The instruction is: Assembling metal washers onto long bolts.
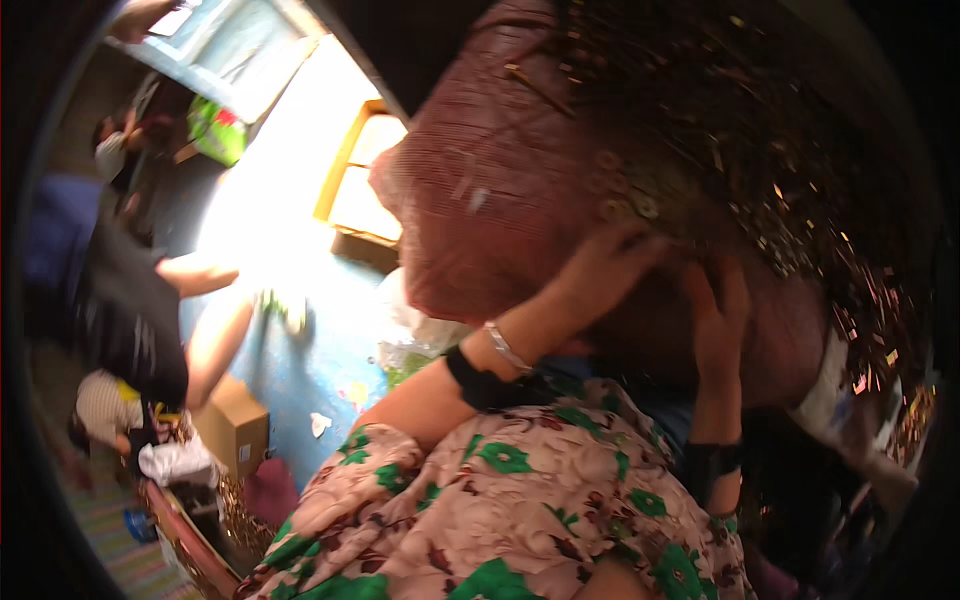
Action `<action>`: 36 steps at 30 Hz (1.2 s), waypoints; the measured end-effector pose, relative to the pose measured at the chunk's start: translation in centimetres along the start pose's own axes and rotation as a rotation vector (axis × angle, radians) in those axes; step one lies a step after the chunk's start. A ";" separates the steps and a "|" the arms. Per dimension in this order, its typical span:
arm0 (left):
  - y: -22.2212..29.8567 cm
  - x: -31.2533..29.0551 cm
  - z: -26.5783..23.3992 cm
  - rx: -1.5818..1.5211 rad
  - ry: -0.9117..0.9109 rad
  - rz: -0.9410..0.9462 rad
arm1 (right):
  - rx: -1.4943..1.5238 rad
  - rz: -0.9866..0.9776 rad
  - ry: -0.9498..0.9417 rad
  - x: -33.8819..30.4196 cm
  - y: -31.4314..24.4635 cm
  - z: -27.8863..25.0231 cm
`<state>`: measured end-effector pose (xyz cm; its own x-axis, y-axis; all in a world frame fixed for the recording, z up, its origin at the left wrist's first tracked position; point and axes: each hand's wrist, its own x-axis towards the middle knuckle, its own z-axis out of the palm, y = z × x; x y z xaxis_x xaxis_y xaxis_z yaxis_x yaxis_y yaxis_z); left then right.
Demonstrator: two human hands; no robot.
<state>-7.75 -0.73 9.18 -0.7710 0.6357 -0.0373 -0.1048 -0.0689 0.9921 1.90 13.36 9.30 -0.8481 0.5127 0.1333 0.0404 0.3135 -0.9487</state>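
Several small ring-shaped pieces lie on the reddish ribbed cloth, inward from its left edge and just beside the heap of thin, glinting dark pieces that covers its far and right-hand parts. The left hand reaches over the cloth's near edge to these rings, its fingers bent and partly spread, the tips close to the rings; blur and shadow hide whether it has hold of one. The right hand is just beside it, nearer the cloth's right edge, fingers half curled and pointing toward the heap; whether anything is between them I cannot tell. A silvery bracelet and a black band circle the left forearm, and another dark band the right. Below the near edge spreads a pale pink garment with green flowers. Beyond the cloth's left edge, a yellow-edged frame or box stands in glare near its left corner, above a blue floor. Farther left are a person in dark clothing with bare lower limbs, a cardboard box, a white cloth bundle and a bright green bag.
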 end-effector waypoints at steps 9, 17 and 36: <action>0.0 -0.9 0.3 -0.001 -0.027 -0.124 | 0.976 0.163 -0.008 2.8 -1.8 -0.2; 0.8 -1.2 1.6 0.149 -0.090 -0.271 | 1.344 0.249 0.140 2.6 0.2 -0.4; 0.2 -1.3 2.0 0.390 -0.122 -0.147 | 1.274 0.316 0.194 2.1 0.2 -0.1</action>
<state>-5.56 -0.03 9.68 -0.6835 0.7048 -0.1900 0.0558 0.3099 0.9491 0.19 14.54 9.41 -0.8010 0.5628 -0.2040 -0.3898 -0.7490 -0.5358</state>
